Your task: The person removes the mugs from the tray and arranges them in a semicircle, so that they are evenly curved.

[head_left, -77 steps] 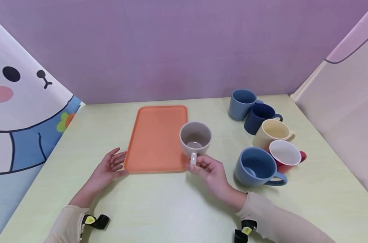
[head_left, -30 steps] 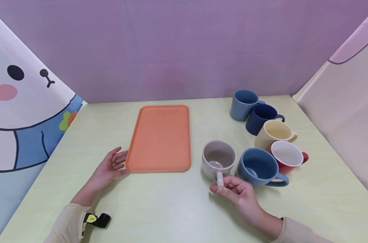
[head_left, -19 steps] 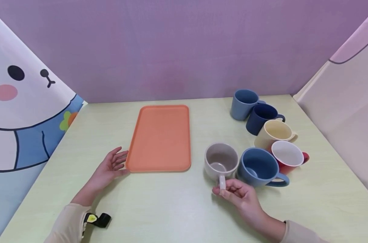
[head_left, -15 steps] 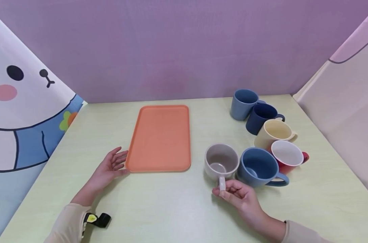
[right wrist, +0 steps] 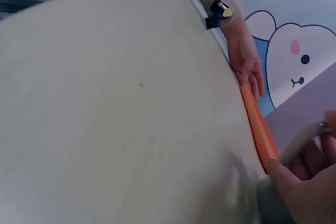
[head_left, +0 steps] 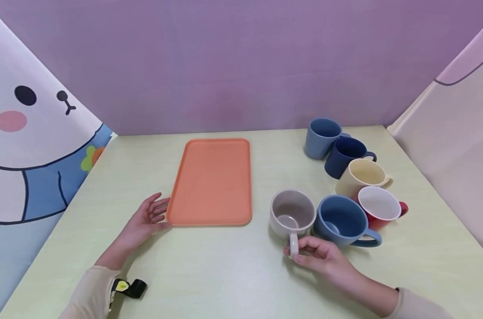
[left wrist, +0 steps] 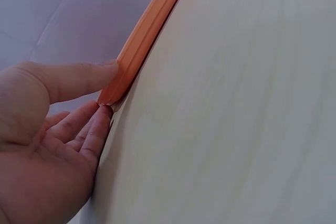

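Observation:
My right hand (head_left: 325, 261) is at the handle of a grey mug (head_left: 283, 226), its fingers around the handle and its thumb close against the right side. The mug stands upright beside a large blue mug (head_left: 333, 237); whether they touch, I cannot tell. In the right wrist view, the fingers of that hand (right wrist: 315, 192) curl at the pale handle (right wrist: 302, 142); the mug's body is mostly hidden. My left hand (head_left: 141, 223) lies at the near left corner of an orange tray (head_left: 213, 181). In the left wrist view, its thumb and extended fingertips touch the tray's rim (left wrist: 149, 30).
Right of the grey mug, more upright mugs form a curved group: red with white inside (head_left: 378, 204), cream (head_left: 354, 181), dark blue (head_left: 338, 161) and light blue (head_left: 318, 144). A purple cloth wall (head_left: 241, 66) closes the back, with printed cloth (head_left: 42, 146) at the left.
The grey mug has moved from the tray's right edge to the right and nearer, beside the blue mug. Lately my right thumb has shifted slightly off the handle's front. My left hand has stayed put.

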Demonstrator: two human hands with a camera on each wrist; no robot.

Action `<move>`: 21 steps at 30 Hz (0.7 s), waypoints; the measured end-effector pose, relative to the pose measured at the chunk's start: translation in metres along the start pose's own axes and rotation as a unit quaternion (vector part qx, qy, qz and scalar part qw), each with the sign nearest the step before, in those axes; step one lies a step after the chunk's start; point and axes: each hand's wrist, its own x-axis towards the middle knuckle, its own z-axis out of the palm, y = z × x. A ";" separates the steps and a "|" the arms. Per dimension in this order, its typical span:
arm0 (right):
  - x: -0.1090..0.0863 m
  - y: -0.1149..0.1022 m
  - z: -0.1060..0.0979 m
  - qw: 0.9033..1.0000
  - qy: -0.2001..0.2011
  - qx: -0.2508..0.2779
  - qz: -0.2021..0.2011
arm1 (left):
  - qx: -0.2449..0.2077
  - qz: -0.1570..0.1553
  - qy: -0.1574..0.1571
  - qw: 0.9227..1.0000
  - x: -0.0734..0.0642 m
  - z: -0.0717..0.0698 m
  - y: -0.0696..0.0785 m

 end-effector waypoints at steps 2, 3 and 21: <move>-0.001 -0.007 -0.007 0.999 -0.026 -0.026 0.011 | -0.001 -0.006 -0.001 1.000 0.001 0.000 0.001; -0.001 -0.010 -0.010 0.998 -0.043 -0.033 0.014 | -0.003 -0.009 -0.002 1.000 0.001 0.000 0.002; -0.020 -0.100 -0.086 0.871 -0.272 -0.408 -0.022 | 0.141 -0.084 -0.081 0.983 0.002 -0.014 0.034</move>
